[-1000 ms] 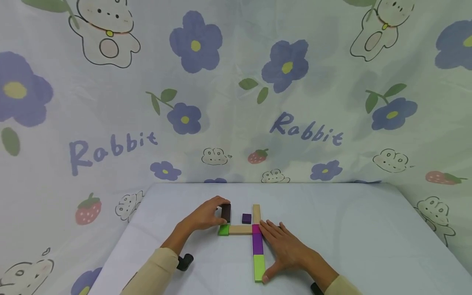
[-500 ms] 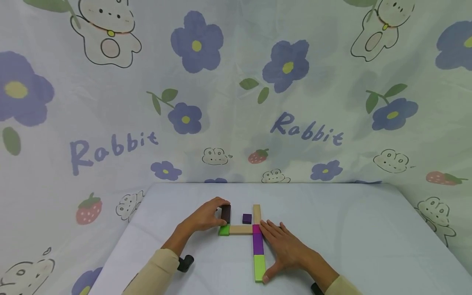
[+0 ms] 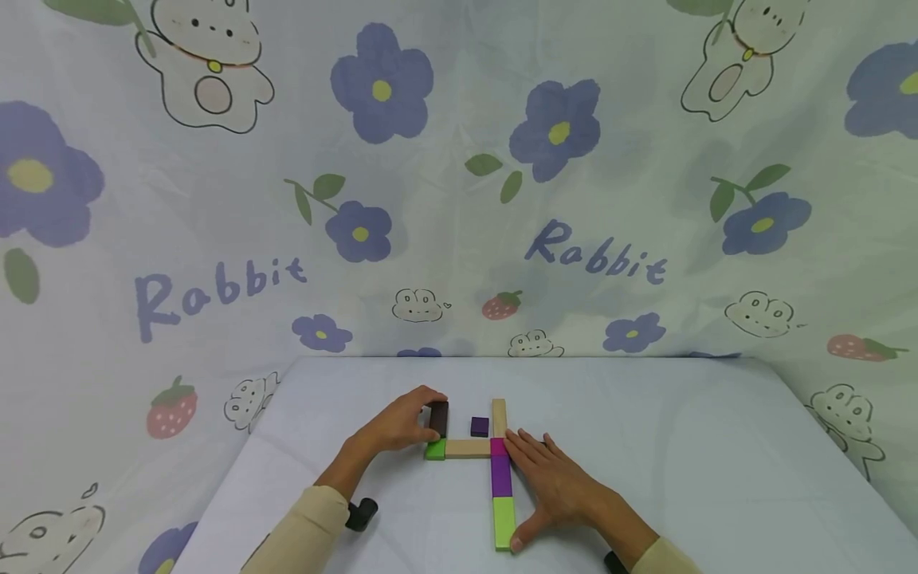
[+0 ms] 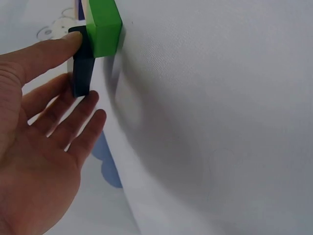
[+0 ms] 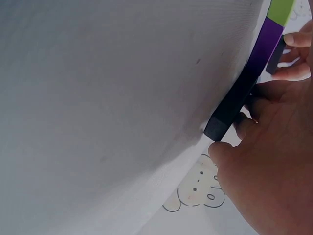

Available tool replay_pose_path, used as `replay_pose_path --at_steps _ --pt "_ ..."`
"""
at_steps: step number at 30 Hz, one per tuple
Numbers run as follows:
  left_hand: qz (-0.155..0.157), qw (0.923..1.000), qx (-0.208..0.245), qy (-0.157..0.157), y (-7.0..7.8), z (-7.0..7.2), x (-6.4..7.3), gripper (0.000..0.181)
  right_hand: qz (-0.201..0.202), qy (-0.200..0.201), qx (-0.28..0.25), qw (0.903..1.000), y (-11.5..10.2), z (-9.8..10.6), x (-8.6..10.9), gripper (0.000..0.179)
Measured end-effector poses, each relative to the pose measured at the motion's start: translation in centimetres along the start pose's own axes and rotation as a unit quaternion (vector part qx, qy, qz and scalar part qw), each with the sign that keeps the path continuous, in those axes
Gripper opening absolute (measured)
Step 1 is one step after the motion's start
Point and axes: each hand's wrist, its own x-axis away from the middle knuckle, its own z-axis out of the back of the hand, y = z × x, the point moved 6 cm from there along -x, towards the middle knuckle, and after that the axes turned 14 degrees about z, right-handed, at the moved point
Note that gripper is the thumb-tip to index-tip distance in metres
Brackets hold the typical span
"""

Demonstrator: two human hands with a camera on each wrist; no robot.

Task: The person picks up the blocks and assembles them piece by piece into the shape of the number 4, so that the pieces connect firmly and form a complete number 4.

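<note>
In the head view my left hand (image 3: 402,420) pinches a dark brown block (image 3: 439,418) between thumb and fingers. That block's near end is right at a small green block (image 3: 435,450), the left end of a row of blocks. A wooden block (image 3: 468,449) links the green one to a magenta block (image 3: 498,446). Toward me from the magenta lie a purple block (image 3: 501,477) and a lime block (image 3: 504,523); beyond it lies another wooden block (image 3: 499,418). My right hand (image 3: 559,486) lies along this column's right side, fingers extended at the magenta block, thumb at the lime block's near end.
A small dark purple cube (image 3: 480,426) stands in the corner between the two wooden blocks. White cloth covers the table (image 3: 681,446). Behind it hangs a printed curtain (image 3: 459,199) with flowers and rabbits. Black wrist cameras (image 3: 362,514) sit beside both wrists.
My left hand has shifted the dark brown block slightly toward me, closer against the green block. The right hand and the other blocks stay as they were.
</note>
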Motion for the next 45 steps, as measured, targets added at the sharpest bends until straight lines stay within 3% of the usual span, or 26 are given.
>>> replay_pose_path --at_steps 24,45 --pt "0.007 0.9997 0.019 -0.010 -0.87 -0.53 -0.18 0.058 0.007 0.005 0.003 1.0000 0.05 0.10 0.00 0.143" --pt "0.024 0.9996 0.012 -0.013 -0.71 -0.54 -0.09 0.056 0.003 0.001 0.006 1.0000 0.40 0.04 -0.13 0.143"
